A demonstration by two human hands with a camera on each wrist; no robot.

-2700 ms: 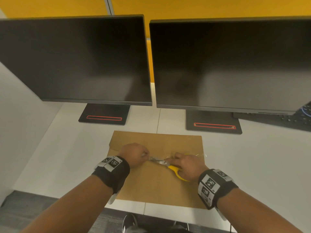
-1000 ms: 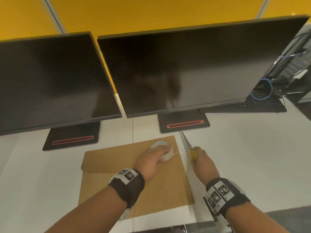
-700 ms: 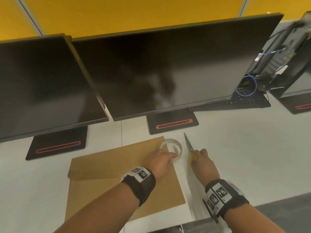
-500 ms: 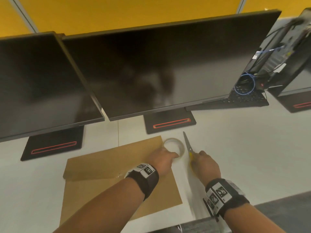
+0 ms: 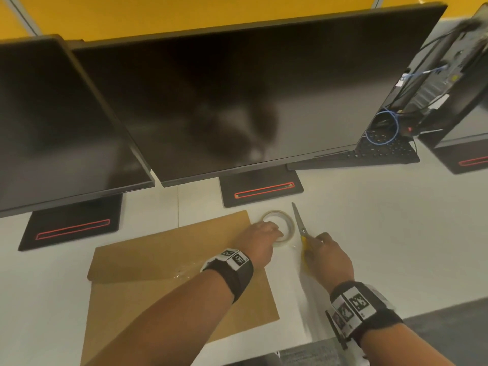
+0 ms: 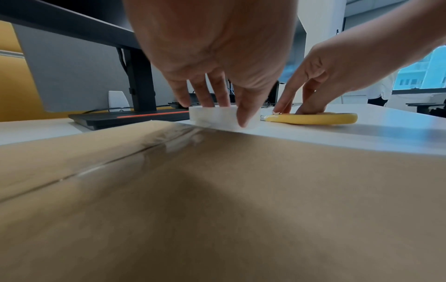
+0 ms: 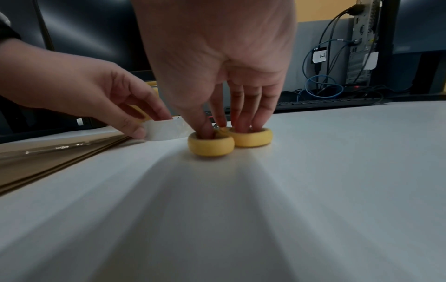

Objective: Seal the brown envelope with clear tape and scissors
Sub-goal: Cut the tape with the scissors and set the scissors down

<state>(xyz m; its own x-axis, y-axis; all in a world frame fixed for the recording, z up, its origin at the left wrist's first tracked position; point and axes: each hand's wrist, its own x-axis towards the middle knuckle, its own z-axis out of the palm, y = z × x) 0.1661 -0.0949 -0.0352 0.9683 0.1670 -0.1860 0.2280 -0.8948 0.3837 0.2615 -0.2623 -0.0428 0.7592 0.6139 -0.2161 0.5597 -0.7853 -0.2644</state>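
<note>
The brown envelope (image 5: 163, 260) lies flat on the white desk (image 5: 369, 233), its flap folded down with a strip of clear tape (image 5: 184, 270) across the flap edge. Just off the envelope's far right corner the clear tape roll (image 5: 290, 225) sits on the desk. My left hand (image 5: 266, 233) pinches the roll's rim between thumb and fingers, as the left wrist view shows at the roll (image 6: 217, 116). Right of the roll lie the yellow-handled scissors (image 5: 299, 223), blades closed and pointing away. My right hand (image 5: 320, 241) has thumb and fingers in the handle loops (image 7: 212, 147).
Two dark monitors stand behind on black bases (image 5: 261, 188). A black keyboard (image 5: 383, 154), blue cables and a computer tower (image 5: 449, 62) sit at the back right. The desk's front edge (image 5: 303, 347) runs near my wrists.
Both hands left the envelope's middle and moved right. The tape roll went from the envelope's corner onto the desk beside it, and the scissors now lie flat next to it.
</note>
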